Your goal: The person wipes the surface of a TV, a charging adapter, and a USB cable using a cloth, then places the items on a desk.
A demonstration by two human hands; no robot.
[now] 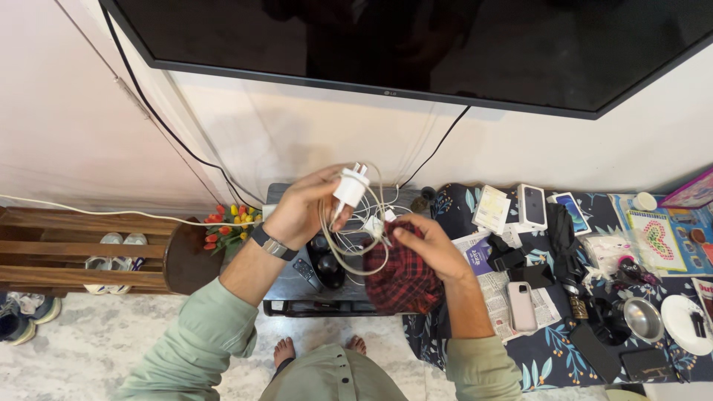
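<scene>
- While the left hand grips one white charger plug up in front of the wall, its white cable hangs in loose loops.
- Right hand is closed on a red checked cloth and pinches a second small white adapter (so two white blocks, by my count).
- Sorting the tangle seems to be the step in hand; next likely calls for freeing one loop without tugging.
- Over on the counter: two phone boxes, one pink phone.
</scene>
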